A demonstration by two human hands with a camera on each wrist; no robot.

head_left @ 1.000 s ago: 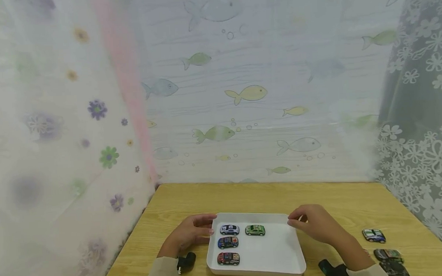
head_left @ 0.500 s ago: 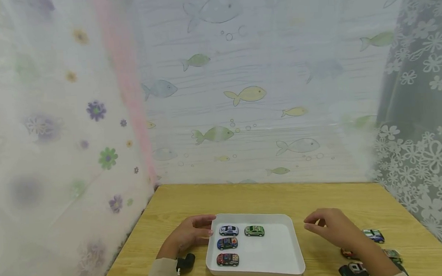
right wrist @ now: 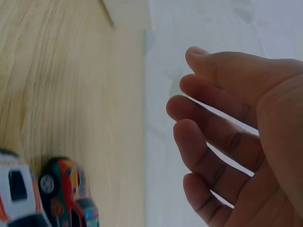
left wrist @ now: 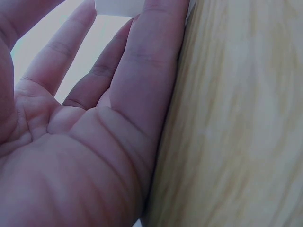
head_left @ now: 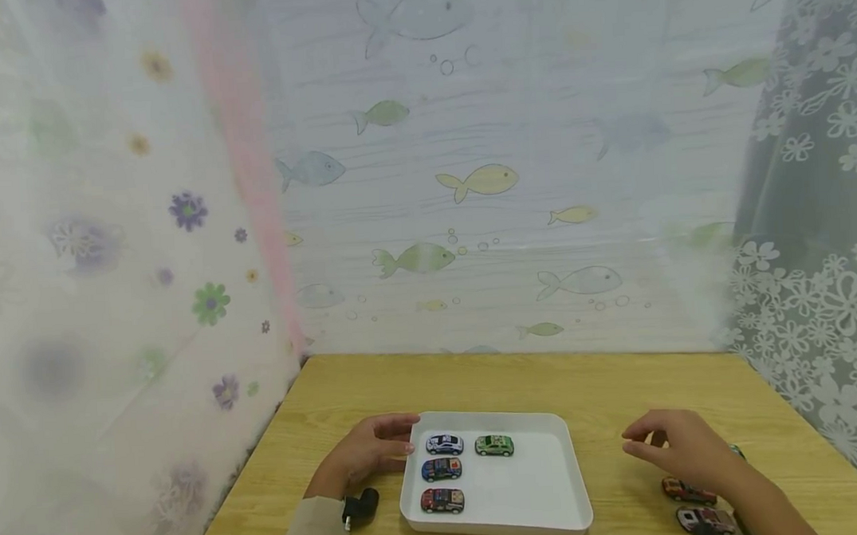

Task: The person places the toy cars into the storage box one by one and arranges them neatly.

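Note:
My left hand rests on the table at the left side of a white tray, fingertips right at its rim. Its fingers look mostly straight in the left wrist view. Inside the tray, a white toy car, a blue toy car and a red toy car form a column along the left; a green toy car sits beside the white one. My right hand hovers right of the tray, its fingers loosely bent with nothing between them, as the right wrist view shows.
Under the right forearm lie more toy cars: a red-and-green one and a white one. Another is mostly hidden behind the hand. The wooden table ends at a fish-patterned curtain, with a flowered curtain on the left.
My right hand has moved from the tray's upper right corner rightward, over toward the loose toy cars. My left hand and the cars in the tray have stayed in place.

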